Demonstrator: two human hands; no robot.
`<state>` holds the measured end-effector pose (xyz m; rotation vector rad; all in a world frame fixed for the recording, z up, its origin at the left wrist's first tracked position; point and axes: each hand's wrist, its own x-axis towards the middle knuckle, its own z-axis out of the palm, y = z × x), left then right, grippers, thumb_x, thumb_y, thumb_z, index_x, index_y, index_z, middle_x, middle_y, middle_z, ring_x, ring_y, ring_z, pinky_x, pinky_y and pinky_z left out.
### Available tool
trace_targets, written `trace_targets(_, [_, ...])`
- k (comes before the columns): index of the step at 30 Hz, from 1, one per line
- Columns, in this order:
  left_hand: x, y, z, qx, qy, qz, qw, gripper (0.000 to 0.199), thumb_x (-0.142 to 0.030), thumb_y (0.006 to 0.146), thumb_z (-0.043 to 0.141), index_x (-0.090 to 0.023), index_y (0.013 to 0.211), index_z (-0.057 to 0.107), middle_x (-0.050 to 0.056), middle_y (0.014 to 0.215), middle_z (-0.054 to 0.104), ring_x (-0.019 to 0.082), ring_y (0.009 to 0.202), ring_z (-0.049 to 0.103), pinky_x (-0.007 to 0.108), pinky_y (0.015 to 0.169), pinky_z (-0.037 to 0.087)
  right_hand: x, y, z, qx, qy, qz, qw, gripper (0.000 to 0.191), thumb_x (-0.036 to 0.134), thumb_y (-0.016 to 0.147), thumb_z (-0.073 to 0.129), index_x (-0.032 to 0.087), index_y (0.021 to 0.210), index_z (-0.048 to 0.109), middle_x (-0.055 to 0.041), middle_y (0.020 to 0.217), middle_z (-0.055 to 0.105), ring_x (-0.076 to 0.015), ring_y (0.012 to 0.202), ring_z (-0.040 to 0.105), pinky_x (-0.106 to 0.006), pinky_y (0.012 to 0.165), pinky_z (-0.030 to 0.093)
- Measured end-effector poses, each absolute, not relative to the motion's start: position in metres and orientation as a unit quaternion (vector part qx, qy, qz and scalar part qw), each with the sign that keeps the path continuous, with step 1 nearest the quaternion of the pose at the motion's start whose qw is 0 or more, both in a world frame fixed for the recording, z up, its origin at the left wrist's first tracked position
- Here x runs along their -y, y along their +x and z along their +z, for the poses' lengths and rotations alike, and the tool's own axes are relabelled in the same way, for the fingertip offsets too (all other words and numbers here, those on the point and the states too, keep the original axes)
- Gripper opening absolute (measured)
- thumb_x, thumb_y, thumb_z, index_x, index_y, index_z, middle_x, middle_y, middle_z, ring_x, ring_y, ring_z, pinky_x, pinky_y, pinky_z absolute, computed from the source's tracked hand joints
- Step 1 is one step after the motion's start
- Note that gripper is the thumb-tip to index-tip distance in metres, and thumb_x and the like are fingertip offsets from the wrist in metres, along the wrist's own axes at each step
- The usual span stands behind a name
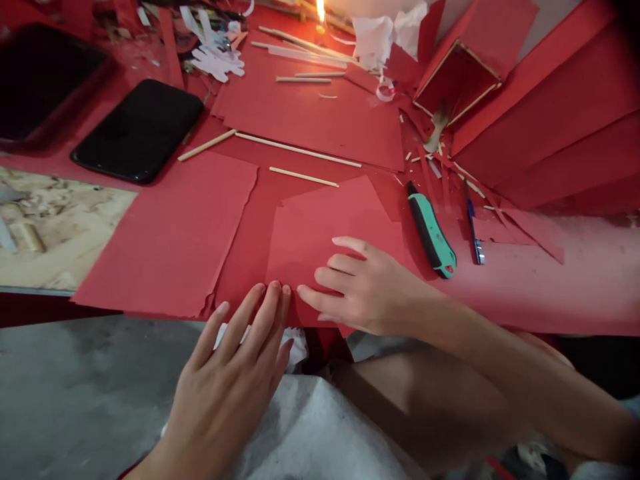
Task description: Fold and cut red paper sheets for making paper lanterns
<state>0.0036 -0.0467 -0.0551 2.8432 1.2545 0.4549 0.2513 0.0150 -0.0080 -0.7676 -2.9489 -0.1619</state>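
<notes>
My left hand [235,360] has its fingers stretched out, their tips at the front edge of the red-covered table. My right hand [350,287] lies on overlapping sheets of red paper [320,223], its fingers spread and slightly bent. Neither hand holds anything. Left of these sheets lies a larger red sheet [175,233] with an uneven right edge. Beyond the sheets are a short thin stick [304,177] and a longer one [299,149]. A green and black cutter [431,230] rests to the right of my right hand.
A lit candle flame [321,10] burns at the back. Two dark phones, one here [140,130], lie at the left. At the right are a blue pen [471,220], paper scraps and an open red box [463,77]. A pale wooden board [65,233] sits at the left edge.
</notes>
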Motion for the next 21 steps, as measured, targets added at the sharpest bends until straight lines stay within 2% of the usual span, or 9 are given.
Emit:
trace_targets(3, [0.047,0.003,-0.057,-0.393,0.906,0.155,-0.003,0.066,-0.023,0.099,0.054,-0.003,0.158,0.031,0.017,0.16,0.044,0.024,0.159,0.015,0.039,0.131,0.003,-0.021,0.256,-0.006,0.973,-0.218,-0.059,0.048,0.031,0.034,0.106,0.047,0.015,0.126,0.063,-0.0018,0.097,0.067,-0.0169,0.087,0.056,-0.047,0.112,0.034])
trace_targets(6, [0.047,0.004,-0.057,-0.4,0.903,0.159,0.012,0.064,-0.023,0.101,0.051,-0.005,0.159,0.029,0.016,0.157,0.049,0.02,0.16,0.01,0.038,0.131,0.004,-0.02,0.264,-0.005,0.975,-0.207,-0.07,0.036,0.028,0.026,0.105,0.047,0.018,0.126,0.063,-0.0011,0.1,0.069,-0.0161,0.087,0.056,-0.047,0.114,0.034])
trace_targets(10, [0.047,0.005,-0.055,-0.422,0.891,0.165,0.029,0.059,-0.024,0.104,0.047,-0.011,0.159,0.03,0.011,0.154,0.054,0.015,0.159,0.013,0.036,0.131,0.007,-0.015,0.279,-0.005,0.977,-0.202,-0.062,0.024,0.032,0.015,0.102,0.044,0.018,0.127,0.064,-0.0001,0.1,0.07,-0.0165,0.088,0.056,-0.049,0.115,0.034])
trace_targets(16, [0.049,0.006,-0.055,-0.423,0.893,0.152,0.014,0.062,-0.023,0.1,0.055,-0.011,0.157,0.035,0.01,0.163,0.04,0.017,0.158,0.017,0.036,0.131,0.008,-0.003,0.307,-0.006,0.973,-0.222,-0.06,0.038,0.035,0.014,0.102,0.04,0.02,0.126,0.064,-0.0001,0.103,0.069,-0.0155,0.09,0.054,-0.047,0.117,0.034])
trace_targets(21, [0.051,0.005,-0.057,-0.441,0.881,0.163,0.042,0.066,-0.023,0.097,0.061,-0.016,0.157,0.036,0.007,0.164,0.038,0.019,0.157,0.022,0.036,0.131,0.008,0.006,0.326,-0.006,0.968,-0.247,-0.039,0.034,0.032,0.016,0.1,0.046,0.019,0.126,0.064,-0.0004,0.096,0.067,-0.0159,0.087,0.052,-0.049,0.118,0.033])
